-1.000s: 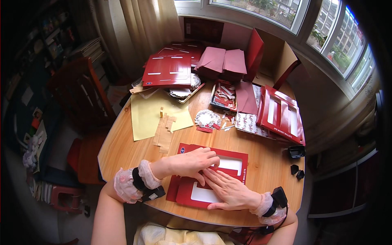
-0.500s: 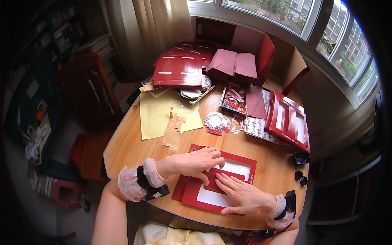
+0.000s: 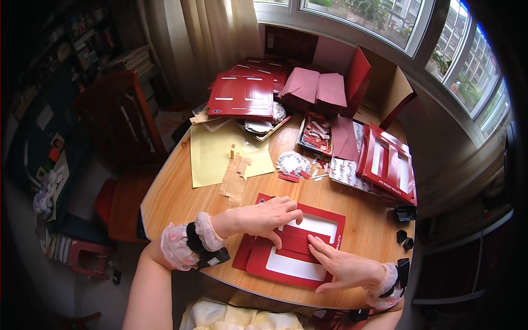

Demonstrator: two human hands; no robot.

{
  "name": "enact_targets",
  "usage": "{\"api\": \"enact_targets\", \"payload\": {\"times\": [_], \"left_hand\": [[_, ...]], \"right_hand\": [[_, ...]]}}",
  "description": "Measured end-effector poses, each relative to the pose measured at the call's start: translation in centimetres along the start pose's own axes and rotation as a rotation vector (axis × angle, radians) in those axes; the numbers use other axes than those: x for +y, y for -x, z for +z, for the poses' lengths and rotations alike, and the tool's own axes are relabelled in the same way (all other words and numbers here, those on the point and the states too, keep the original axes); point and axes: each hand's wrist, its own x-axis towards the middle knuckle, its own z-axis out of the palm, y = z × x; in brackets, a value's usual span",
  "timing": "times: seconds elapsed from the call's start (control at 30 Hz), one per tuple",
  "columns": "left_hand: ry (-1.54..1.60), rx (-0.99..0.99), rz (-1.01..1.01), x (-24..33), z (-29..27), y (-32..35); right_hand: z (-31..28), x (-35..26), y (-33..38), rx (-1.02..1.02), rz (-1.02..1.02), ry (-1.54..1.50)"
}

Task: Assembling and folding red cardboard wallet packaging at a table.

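A red cardboard sleeve (image 3: 298, 245) with two white rectangular windows lies flat at the table's front edge. Over its left part arches my left hand (image 3: 263, 218), fingers bent and apart from the thumb, which touches the band between the windows. My right hand (image 3: 347, 266) rests on the sleeve's right side, fingers stretched along the same band and thumb near the lower edge. Neither hand grips anything. Part of the upper window is hidden by the left hand. Beneath the left edge, more red card sticks out.
Beyond the hands lie tan tape strips (image 3: 234, 181) on a yellow sheet (image 3: 206, 159), patterned round tags (image 3: 293, 163) and a tray of small red pieces (image 3: 316, 132). Red card stacks (image 3: 242, 93), pink envelopes (image 3: 300, 83) and finished-looking red sleeves (image 3: 389, 168) stand farther back.
My right hand has slid to the right along the sleeve's middle band, uncovering more of the lower window. My left hand has stayed nearly in place.
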Motion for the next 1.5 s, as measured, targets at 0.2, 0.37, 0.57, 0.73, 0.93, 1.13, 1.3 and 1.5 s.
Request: {"api": "enact_targets", "payload": {"times": [0.2,0.37,0.57,0.73,0.93,1.13,1.3,1.5], "left_hand": [[-0.001,-0.001,-0.004,-0.2,0.1,0.0],[0.005,-0.001,-0.006,-0.3,0.3,0.0],[0.006,0.0,0.011,-0.4,0.3,-0.4],[0.006,0.004,0.014,-0.7,0.4,-0.2],[0.019,0.022,0.031,-0.6,0.3,-0.3],[0.032,-0.002,-0.004,-0.6,0.4,0.0],[0.041,0.021,0.013,-0.6,0.3,-0.2],[-0.049,0.065,0.041,-0.5,-0.4,0.0]], "right_hand": [[0.1,-0.8,0.8,0.015,0.038,0.199],[0.3,-1.1,1.1,0.021,0.086,0.207],[2.3,-1.4,-2.4,0.136,-0.12,0.161],[2.9,-1.4,-3.6,0.183,-0.139,0.2],[1.2,-1.0,-0.1,0.094,-0.056,0.115],[-1.4,-1.3,1.9,0.018,0.221,0.005],[-0.3,-1.0,-1.7,0.469,0.109,0.171],[1.9,-0.5,-4.1,0.504,0.205,0.115]]}}
